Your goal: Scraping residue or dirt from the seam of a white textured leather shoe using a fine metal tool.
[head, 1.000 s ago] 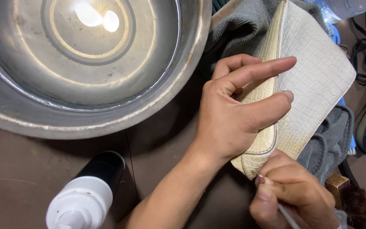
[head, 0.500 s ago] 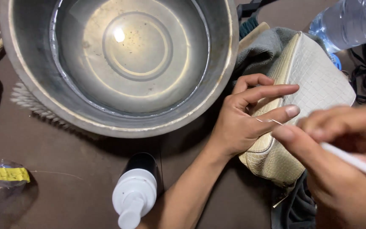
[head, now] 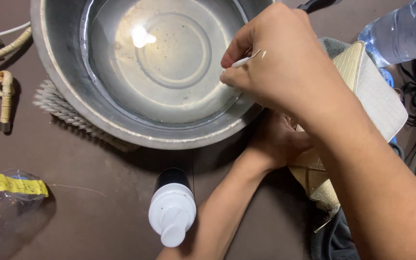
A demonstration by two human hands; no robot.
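Two hands are at work. The right hand [head: 285, 62] is closed in a narrow pinch around one thin white stick [head: 243, 61], held over the right rim of one large steel basin [head: 73, 103] with shallow water in it. The left hand [head: 278, 142] lies below it, mostly hidden by the right forearm, touching one cream quilted bag [head: 379, 101] at the right; how far its fingers are spread cannot be told. Near the middle stands one dark pump bottle [head: 172, 212] with a white top. One scrub brush [head: 61, 108] pokes out from under the basin's left side. One clear plastic bottle [head: 400, 31] lies far right, and one crumpled clear wrapper [head: 6, 202] with a yellow label lies near left.
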